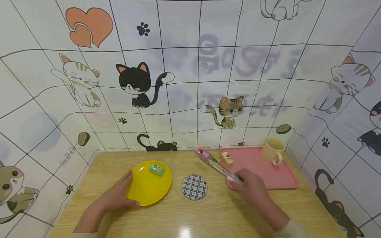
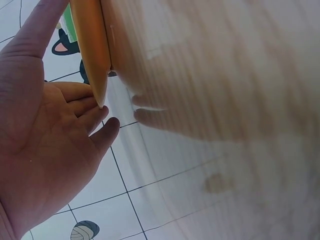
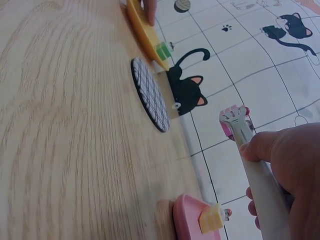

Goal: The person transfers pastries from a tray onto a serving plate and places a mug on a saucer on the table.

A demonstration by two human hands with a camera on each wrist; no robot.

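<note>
My left hand (image 1: pixel 117 195) holds the left rim of a yellow plate (image 1: pixel 146 191), its thumb along the near edge and fingers at the far side. A small green toy cake (image 1: pixel 156 169) sits on that plate, near its back. My right hand (image 1: pixel 253 186) grips a pair of tongs (image 1: pixel 218 167), pointing toward the back left. Held at the tips of the tongs is a pink toy cake (image 1: pixel 201 151) with a red dot on top; in the right wrist view the pink cake (image 3: pixel 227 131) shows behind the tong end, raised above the table.
A pink tray (image 1: pixel 256 178) lies at the right, with a yellow toy cake (image 1: pixel 227 159) at its left corner and a cream mug (image 1: pixel 272 150) at its back right. Between plate and tray lies a round checked coaster (image 1: pixel 194 187). A cat-print sheet (image 1: pixel 184 66) walls the table's back and sides.
</note>
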